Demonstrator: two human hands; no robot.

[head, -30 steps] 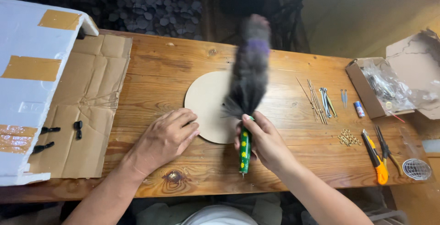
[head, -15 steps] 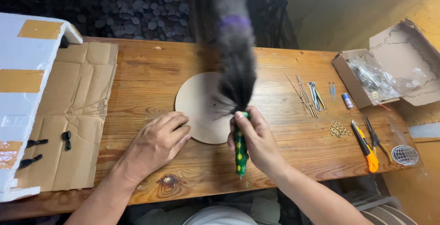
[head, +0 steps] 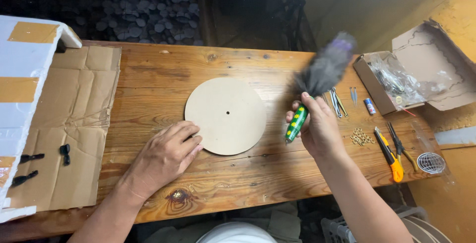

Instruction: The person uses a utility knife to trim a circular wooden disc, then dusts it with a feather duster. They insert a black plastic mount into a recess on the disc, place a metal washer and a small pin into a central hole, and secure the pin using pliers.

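wooden worktop [head: 163, 82] has a round board disc [head: 226, 115], flattened cardboard [head: 69, 124], open box [head: 396, 82], utility knife [head: 389, 155], pliers [head: 400, 146], small hooks [head: 362, 137].

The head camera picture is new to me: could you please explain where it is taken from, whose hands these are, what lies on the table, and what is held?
The picture comes from a camera worn on a person's head, looking down at that person's own two bare hands; there is no machine. The left hand lies flat on the brown wooden table, its fingertips touching the edge of a round pale board disc with a small centre hole. The right hand has its grip closed on the green handle with yellow flowers of a grey feather duster, whose feathers are blurred. To the left lies a flattened brown cardboard sheet and a white foam block with tan tape. To the right are an open cardboard box with clear plastic bags, thin metal pins, small brass hooks and a yellow utility knife.
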